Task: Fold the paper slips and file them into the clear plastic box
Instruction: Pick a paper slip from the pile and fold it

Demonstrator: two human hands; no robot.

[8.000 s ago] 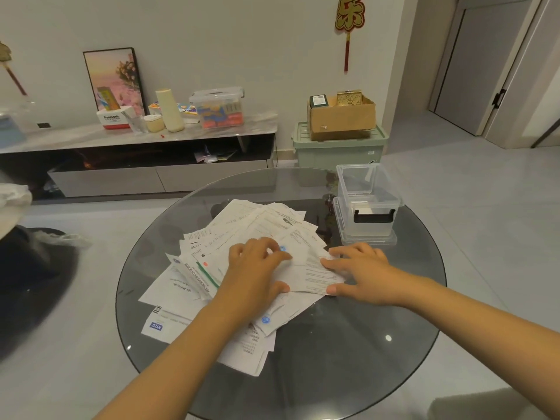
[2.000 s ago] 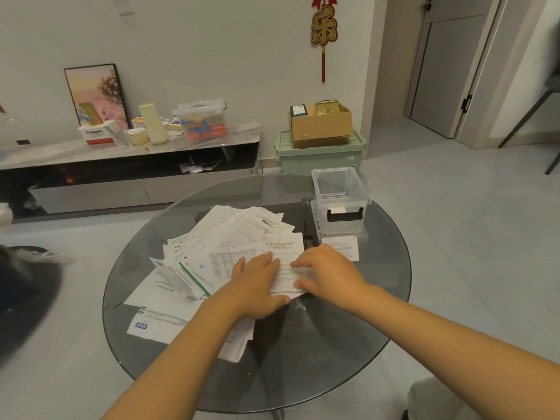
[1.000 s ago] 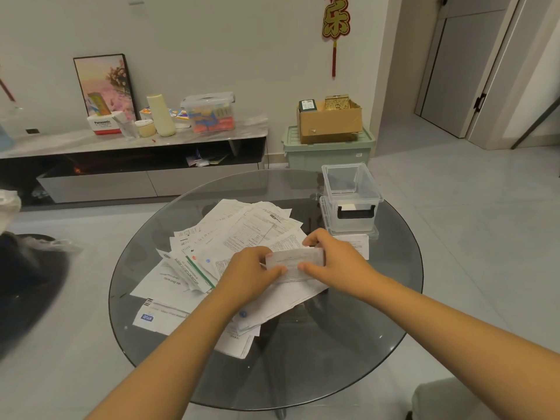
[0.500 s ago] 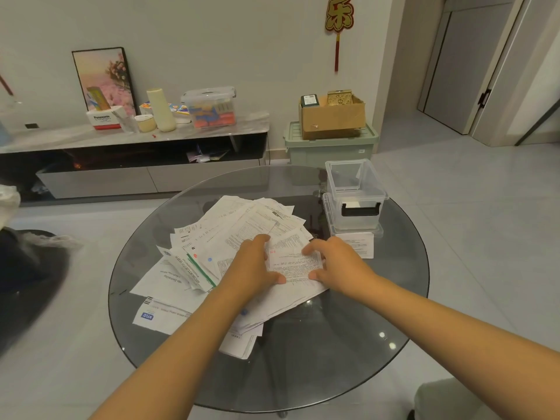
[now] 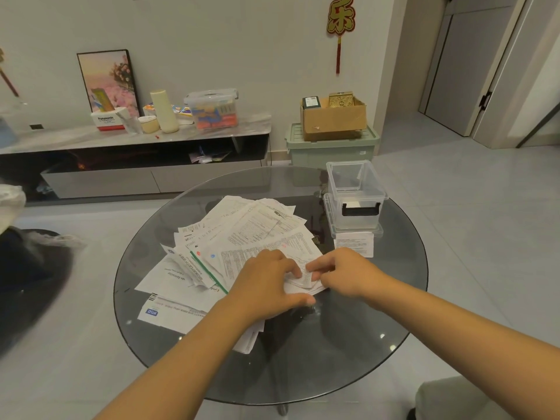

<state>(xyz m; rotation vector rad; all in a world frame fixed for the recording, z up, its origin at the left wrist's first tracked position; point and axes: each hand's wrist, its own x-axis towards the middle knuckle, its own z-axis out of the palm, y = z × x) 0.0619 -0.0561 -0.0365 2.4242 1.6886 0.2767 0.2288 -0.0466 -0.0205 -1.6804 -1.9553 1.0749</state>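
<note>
**Folding a slip at the near edge of the pile**

The step in hand looks like the folding itself. The left hand (image 5: 266, 286) and right hand (image 5: 345, 275) meet over one printed paper slip (image 5: 303, 278) at the near right edge of the paper pile (image 5: 242, 237) on the round glass bench (image 5: 394, 313). The fingers of both hands are curled and pinch the slip between them; the left thumb reaches toward the bare glass just under it. The clear plastic box (image 5: 356, 195) stands open, well apart at the far right of the bench on what looks like its lid, and a folded slip (image 5: 354, 244) lies just in front of it.

The next move probably calls for pressing the crease flat, then carrying the slip across to the box.

Half a second earlier the slip lay broader between the hands; now it is narrower, gathered under the fingertips.
</note>
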